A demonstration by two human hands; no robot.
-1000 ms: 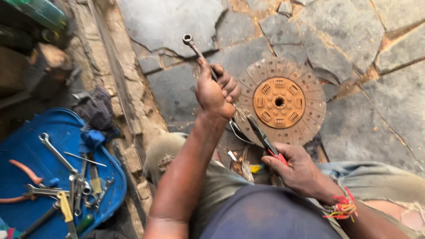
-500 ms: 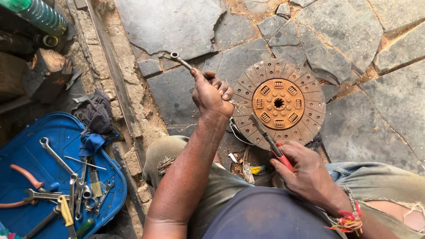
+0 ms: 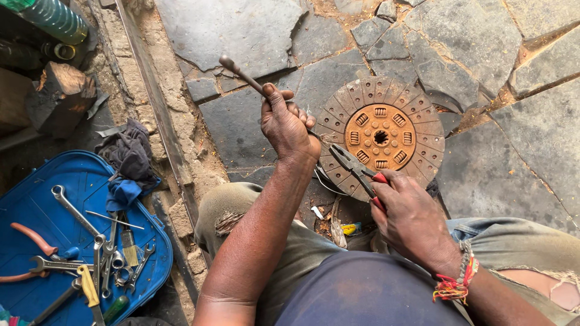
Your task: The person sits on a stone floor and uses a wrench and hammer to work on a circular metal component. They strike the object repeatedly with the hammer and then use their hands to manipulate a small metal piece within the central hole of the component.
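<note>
My left hand (image 3: 289, 124) grips a long metal wrench (image 3: 240, 72) that points up and to the left over the stone floor. My right hand (image 3: 411, 218) holds red-handled pliers (image 3: 355, 166), their jaws lying over the lower left edge of a round rusty clutch disc (image 3: 382, 135). The disc lies flat on the stones just in front of my knees. A thin wire (image 3: 321, 180) curves between my two hands below the disc.
A blue tray (image 3: 36, 199) at the lower left holds several wrenches, pliers and screwdrivers. A dark rag (image 3: 128, 154) lies at its upper edge. A wooden block (image 3: 59, 96) and a green bottle (image 3: 54, 18) sit at the upper left. A metal strip (image 3: 158, 108) runs down the ground.
My left hand swung the wrench down and leftward, then steadied it above the stones. The view shifted, so the disc sits a little higher in view. My right hand stays by the disc with the pliers.
</note>
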